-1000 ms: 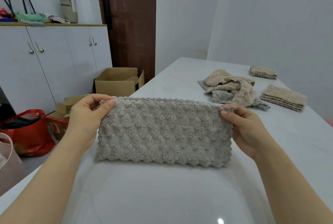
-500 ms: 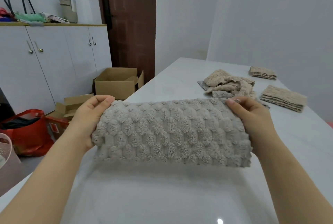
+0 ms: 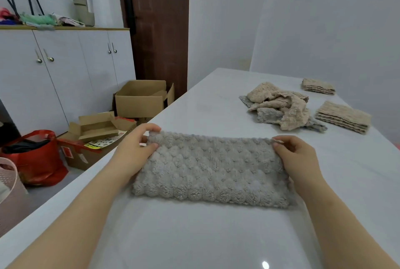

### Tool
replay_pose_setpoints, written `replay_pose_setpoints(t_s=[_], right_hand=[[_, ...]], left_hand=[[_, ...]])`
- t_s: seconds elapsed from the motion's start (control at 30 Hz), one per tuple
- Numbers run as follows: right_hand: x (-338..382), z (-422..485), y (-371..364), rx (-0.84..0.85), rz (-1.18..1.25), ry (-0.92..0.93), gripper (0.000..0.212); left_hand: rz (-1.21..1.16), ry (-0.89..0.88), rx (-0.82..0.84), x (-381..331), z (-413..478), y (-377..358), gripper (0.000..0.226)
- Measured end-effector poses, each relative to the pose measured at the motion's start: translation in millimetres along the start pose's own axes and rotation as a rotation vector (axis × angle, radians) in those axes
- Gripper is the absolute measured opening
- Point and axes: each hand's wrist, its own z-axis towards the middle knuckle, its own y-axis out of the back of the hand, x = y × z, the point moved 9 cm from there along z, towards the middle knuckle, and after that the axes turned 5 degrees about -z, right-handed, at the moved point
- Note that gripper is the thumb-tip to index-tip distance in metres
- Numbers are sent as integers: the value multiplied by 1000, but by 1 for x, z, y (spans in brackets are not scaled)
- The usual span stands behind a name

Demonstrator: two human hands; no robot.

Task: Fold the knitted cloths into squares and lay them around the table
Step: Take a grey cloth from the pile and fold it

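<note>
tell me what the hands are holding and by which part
Both hold the grey knitted cloth: the left hand pinches its far left corner, the right hand its far right corner. The cloth lies on the table.

Table (image 3: 205, 236) w/ cloth (image 3: 212, 171), pile (image 3: 279, 106), 2 stacks (image 3: 343, 117)

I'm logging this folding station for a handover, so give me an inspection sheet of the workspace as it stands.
Surface: glossy white table, light glare near the front edge.
Job's things: grey bobble-knit cloth lies flat as a long rectangle; loose pile of beige and grey cloths beyond it; nearer folded beige stack and farther folded beige stack to the right.
Clutter: open cardboard boxes and red bag on the floor, left.
Grippers: left hand and right hand each pinch a far corner of the grey cloth.
Cables: nothing seen.
Surroundings: white cabinet, dark brown door.
</note>
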Motion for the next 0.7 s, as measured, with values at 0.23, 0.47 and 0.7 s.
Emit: replay_pose_setpoints(t_s=[0.23,0.47,0.7], right_hand=[[-4,2,-1,-32,-120,60,18],[0,2,6,-119,-188,91,12],[1,1,-9,-11,-496,76,15]], left_hand=[[480,-215,-103,-2,3,-8,14],[432,-183,-196,-2,5,2,6],[674,-173,-191,8,10,-5,17]])
